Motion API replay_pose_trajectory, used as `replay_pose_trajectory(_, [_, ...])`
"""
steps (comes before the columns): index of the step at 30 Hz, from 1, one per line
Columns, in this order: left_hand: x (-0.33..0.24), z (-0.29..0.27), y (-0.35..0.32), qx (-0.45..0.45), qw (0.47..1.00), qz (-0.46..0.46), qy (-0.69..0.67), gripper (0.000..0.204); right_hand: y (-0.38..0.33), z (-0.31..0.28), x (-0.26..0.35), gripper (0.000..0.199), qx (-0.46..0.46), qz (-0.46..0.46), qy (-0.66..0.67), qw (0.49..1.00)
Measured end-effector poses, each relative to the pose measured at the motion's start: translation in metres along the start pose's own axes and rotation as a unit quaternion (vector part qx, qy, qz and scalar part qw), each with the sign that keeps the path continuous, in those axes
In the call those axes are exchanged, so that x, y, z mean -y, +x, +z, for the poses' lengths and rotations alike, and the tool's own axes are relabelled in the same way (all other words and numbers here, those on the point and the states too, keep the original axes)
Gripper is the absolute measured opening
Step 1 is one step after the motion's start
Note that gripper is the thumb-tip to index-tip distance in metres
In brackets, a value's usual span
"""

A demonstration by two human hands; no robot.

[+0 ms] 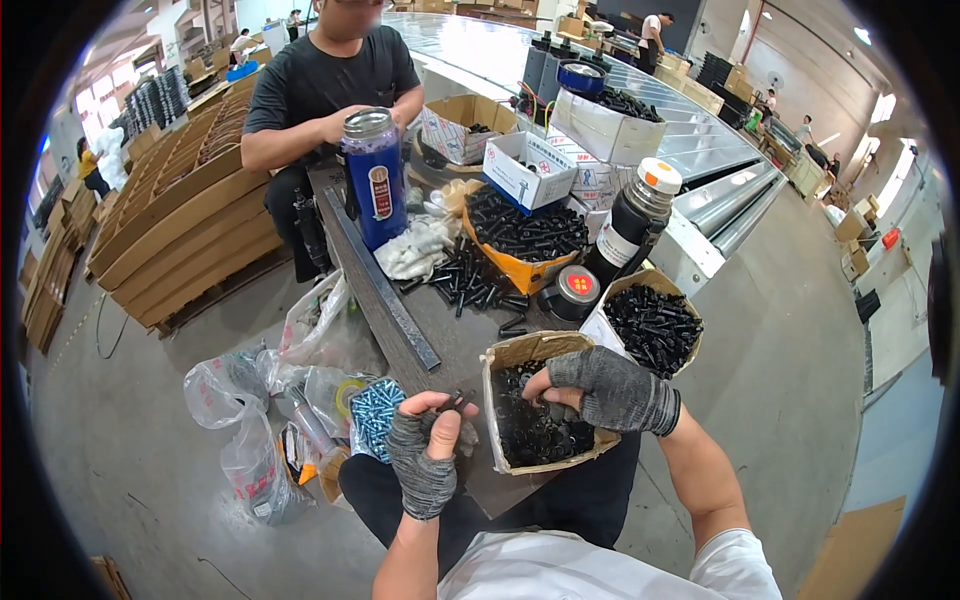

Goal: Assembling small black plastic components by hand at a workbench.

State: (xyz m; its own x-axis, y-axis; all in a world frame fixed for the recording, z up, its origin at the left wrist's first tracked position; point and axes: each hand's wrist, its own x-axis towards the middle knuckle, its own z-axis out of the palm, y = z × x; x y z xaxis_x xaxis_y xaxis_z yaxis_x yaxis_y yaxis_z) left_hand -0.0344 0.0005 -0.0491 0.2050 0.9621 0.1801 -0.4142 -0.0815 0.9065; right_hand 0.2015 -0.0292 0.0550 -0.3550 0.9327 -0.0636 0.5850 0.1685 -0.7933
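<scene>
My left hand (pixel 425 455), in a grey fingerless glove, is raised just left of an open cardboard box (pixel 489 400). Its thumb and fingers pinch a small dark part (pixel 458 400) whose exact kind is too small to tell. My right hand (pixel 615 390), gloved the same way, reaches over the box's far right rim. Its fingers are closed down among small black ring-like parts (pixel 545 435); whatever lies between the fingertips is hidden. Loose black cylindrical pieces (pixel 470 280) are strewn on the table beyond the box.
Around the table (pixel 370 290) are a box of black cylinders (pixel 655 325), an orange-sided carton (pixel 530 272), a black thermos (pixel 630 225) and a blue bottle (pixel 375 195). Blue screws (pixel 378 410) and plastic bags (pixel 255 440) lie to the left. Another person (pixel 335 90) sits opposite.
</scene>
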Motion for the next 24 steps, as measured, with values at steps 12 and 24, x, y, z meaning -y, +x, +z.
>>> replay_pose_trajectory(12, [-0.036,0.014,0.004,0.065,0.992,0.043,0.098,0.019,-0.014,-0.002,0.009,0.019,-0.075,-0.018,0.191,0.979])
replay_pose_trajectory(24, [-0.053,0.035,0.014,0.171,0.97,-0.03,0.172,0.024,-0.013,0.001,0.011,0.017,-0.137,-0.055,0.16,0.976])
